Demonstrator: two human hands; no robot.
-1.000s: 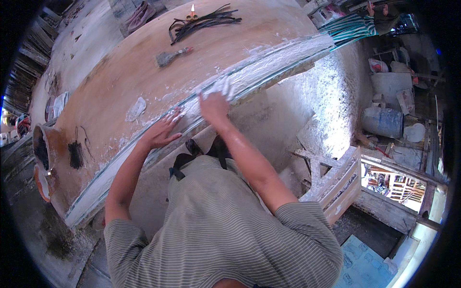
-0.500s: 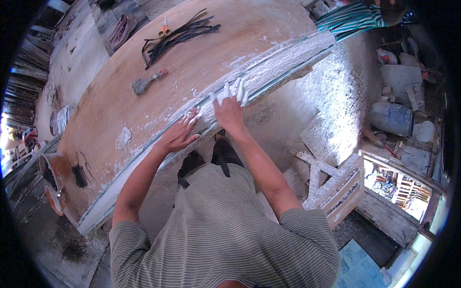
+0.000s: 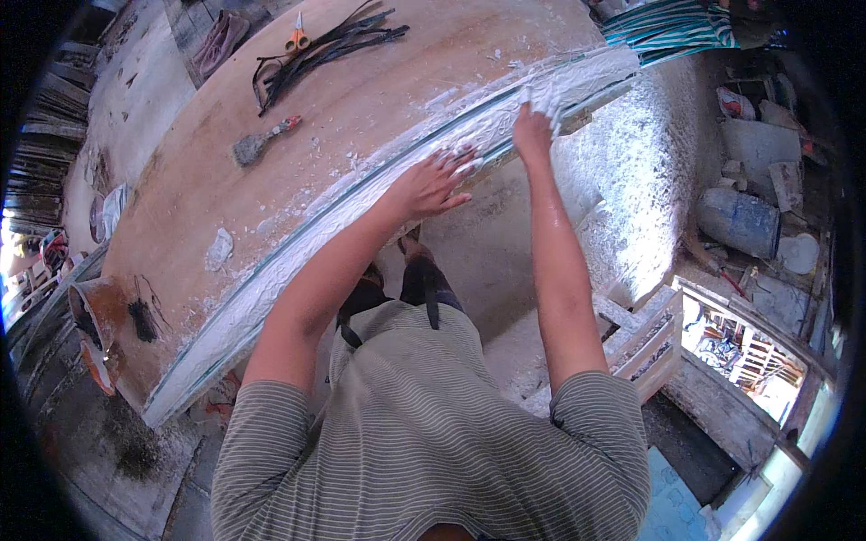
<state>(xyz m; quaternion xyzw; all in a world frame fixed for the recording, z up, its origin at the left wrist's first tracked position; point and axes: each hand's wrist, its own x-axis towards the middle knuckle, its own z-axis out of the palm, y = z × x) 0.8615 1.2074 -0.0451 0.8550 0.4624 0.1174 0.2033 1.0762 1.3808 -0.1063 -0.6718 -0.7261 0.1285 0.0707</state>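
Observation:
A long, narrow mould (image 3: 236,316) with teal-edged sides runs diagonally along the table's near edge, coated with rough white plaster-like material (image 3: 591,76). My left hand (image 3: 431,184) lies palm down on the mould near its middle, fingers spread and whitened at the tips. Farther along to the right, my right hand (image 3: 534,132) reaches onto the white layer, its fingers stretched out and thickly coated in white. Neither hand shows a tool in it. The undersides of both hands are hidden.
On the curved brown table (image 3: 388,99) lie a brush (image 3: 254,146), orange-handled scissors (image 3: 298,36) and black strips (image 3: 329,52). Striped teal material (image 3: 677,34) sits beyond the mould's far end. To the right are a blue barrel (image 3: 738,222) and a slatted wooden crate (image 3: 651,347).
Both hands have moved to the right and farther along the mould, the right hand ahead of the left. My body has shifted slightly with them; the brush and scissors stay on the table.

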